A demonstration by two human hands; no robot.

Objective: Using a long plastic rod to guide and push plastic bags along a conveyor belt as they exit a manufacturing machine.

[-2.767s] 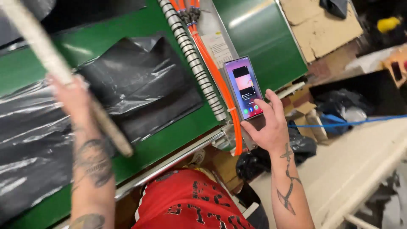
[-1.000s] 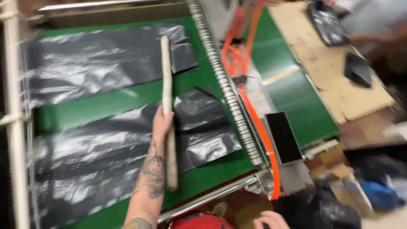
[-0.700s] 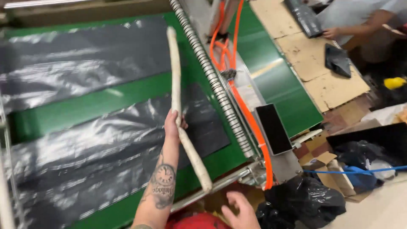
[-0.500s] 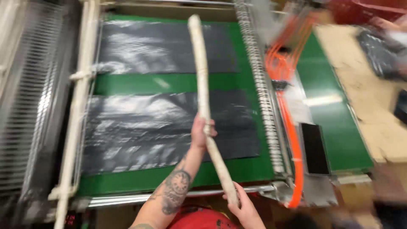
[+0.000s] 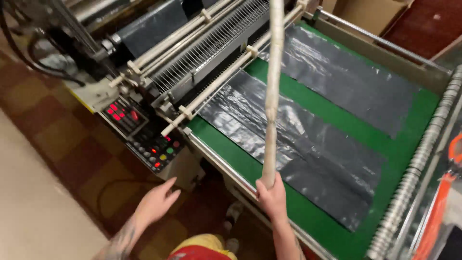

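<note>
We hold a long pale stick (image 5: 272,91) upright over the green conveyor bed (image 5: 404,144), with two black plastic sheets lying flat and nothing lifted off.

Our right hand (image 5: 273,196) is closed around the stick's lower end at 6 o'clock; the rough, wrapped-looking pole runs up to 12 o'clock, over the nearer black plastic sheet (image 5: 298,144), glossy and crinkled. Our left hand (image 5: 156,202) hangs open and empty at 8 o'clock, fingers spread, below the control panel (image 5: 144,137) with its red lights. A second sheet (image 5: 351,82) lies at 2 o'clock; ribbed metal rollers (image 5: 211,45) cross at 11.
</note>
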